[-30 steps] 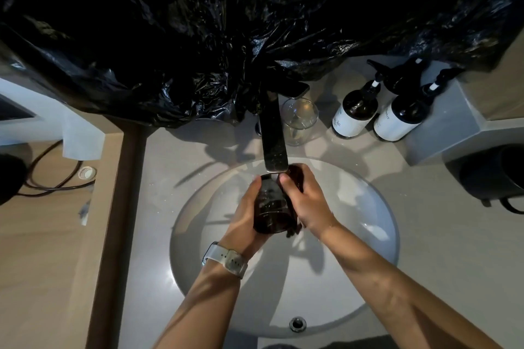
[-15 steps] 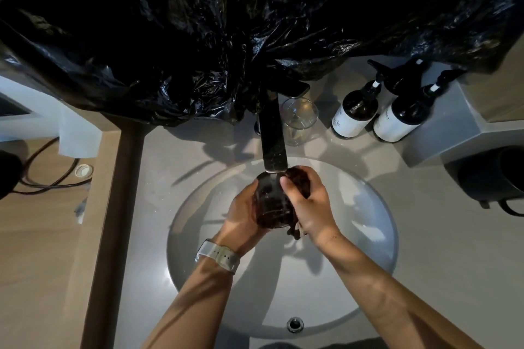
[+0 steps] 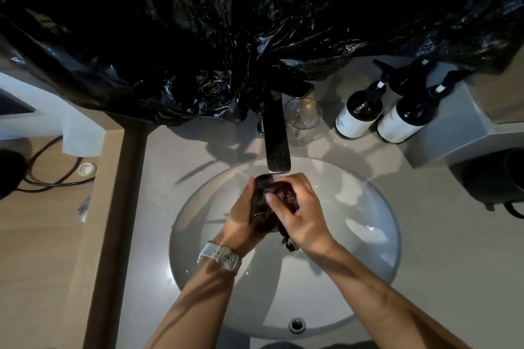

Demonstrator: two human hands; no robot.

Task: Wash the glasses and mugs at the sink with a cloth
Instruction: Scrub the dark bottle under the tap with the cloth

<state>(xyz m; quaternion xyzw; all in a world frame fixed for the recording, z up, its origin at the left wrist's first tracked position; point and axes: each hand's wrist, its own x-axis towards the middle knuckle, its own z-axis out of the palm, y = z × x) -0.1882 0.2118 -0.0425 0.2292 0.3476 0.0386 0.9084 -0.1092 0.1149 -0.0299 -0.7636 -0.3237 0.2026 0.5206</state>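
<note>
While the left hand (image 3: pixel 241 218) wraps its fingers round a dark glass (image 3: pixel 262 198) and holds it over the sink (image 3: pixel 368 224), the right hand (image 3: pixel 300 212) grips a dark wet cloth (image 3: pixel 286 195) and presses it against the glass's side, just below the tap (image 3: pixel 276 139). Whether water is running cannot be told. Wet glass of this kind is likely slippery and breakable, so a full wrap round the body, as the left hand has it, seems the safest hold; the cloth is soft and will bunch to fit the curve. What the glass holds is hidden by the hands. On the table behind the basin stands a clear glass (image 3: pixel 302 120), apparently empty, beside the tap. Two dark pump bottles (image 3: pixel 380 116) with white labels stand further right, their contents not visible. Black plastic sheeting (image 3: pixel 226 22) hangs above.
</note>
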